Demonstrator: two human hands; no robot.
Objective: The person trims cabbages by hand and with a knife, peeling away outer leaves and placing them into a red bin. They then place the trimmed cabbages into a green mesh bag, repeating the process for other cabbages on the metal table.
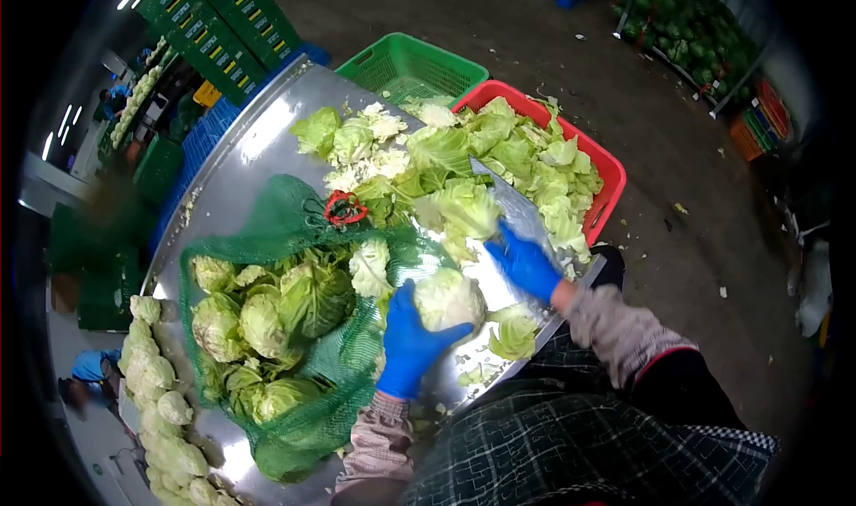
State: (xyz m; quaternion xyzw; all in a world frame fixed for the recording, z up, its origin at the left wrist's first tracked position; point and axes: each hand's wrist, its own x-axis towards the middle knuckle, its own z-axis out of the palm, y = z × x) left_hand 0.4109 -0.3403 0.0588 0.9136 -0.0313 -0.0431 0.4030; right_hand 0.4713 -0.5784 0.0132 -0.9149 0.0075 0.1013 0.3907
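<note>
My left hand (414, 341), in a blue glove, cups the side of a pale, trimmed cabbage (448, 300) on the metal table, with thumb and fingers around it. My right hand (528, 263), also gloved in blue, is closed at the near end of a broad grey knife (513, 198); the handle is hidden. Loose leaves (446, 149) lie beyond the blade, and one leaf (514, 333) rests near the table's front edge. Left of my left hand, a green mesh bag (348, 399) lies open around several untrimmed cabbages (264, 320).
A red crate (609, 172) full of leaves stands at the table's far right edge, beside a green crate (410, 60). Trimmed cabbages (152, 377) line the left side of the metal table (259, 140). Green crates (218, 29) are stacked behind. Another person (89, 365) is at far left.
</note>
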